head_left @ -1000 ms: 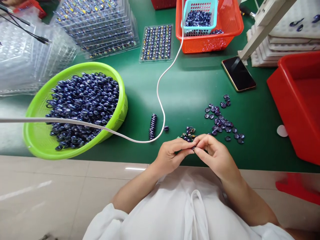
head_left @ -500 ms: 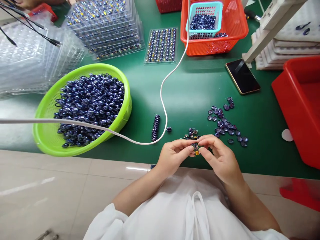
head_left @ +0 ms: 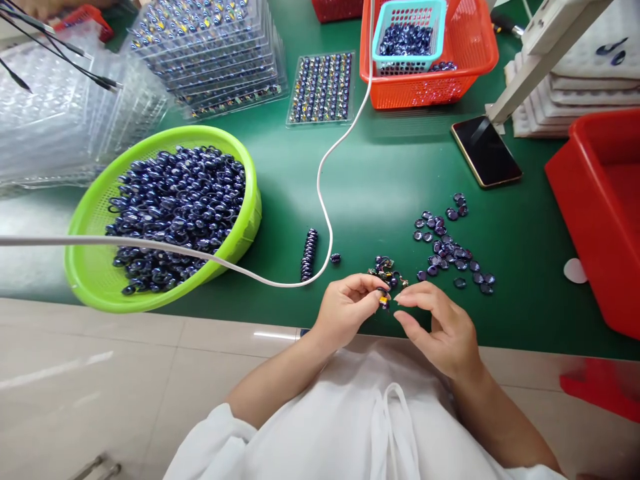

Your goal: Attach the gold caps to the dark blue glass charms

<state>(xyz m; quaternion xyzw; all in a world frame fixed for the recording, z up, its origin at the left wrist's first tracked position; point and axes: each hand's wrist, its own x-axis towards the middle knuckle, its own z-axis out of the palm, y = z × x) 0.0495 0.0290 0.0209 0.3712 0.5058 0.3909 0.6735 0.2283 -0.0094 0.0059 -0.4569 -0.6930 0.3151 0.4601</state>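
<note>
Near the table's front edge, my left hand pinches a small dark-blue part with a yellow piece between thumb and fingertips. Just to its right is my right hand, thumb and fingers apart, with nothing visible between them. Beyond my fingers lies a small pile of dark-blue parts with circuit pieces. Loose shiny dark-blue oval caps are scattered to the right of the pile. On the left, a row of dark-blue pieces lies close to a single dark piece.
A green basket heaped with dark-blue looped parts stands left. A white cable crosses the table. Behind are stacked clear trays, one filled tray and an orange basket. A phone and red bin are right.
My right hand has drawn back slightly from the small part, and its thumb and fingers have parted. My left hand still holds the part, now turned with its yellow piece showing higher.
</note>
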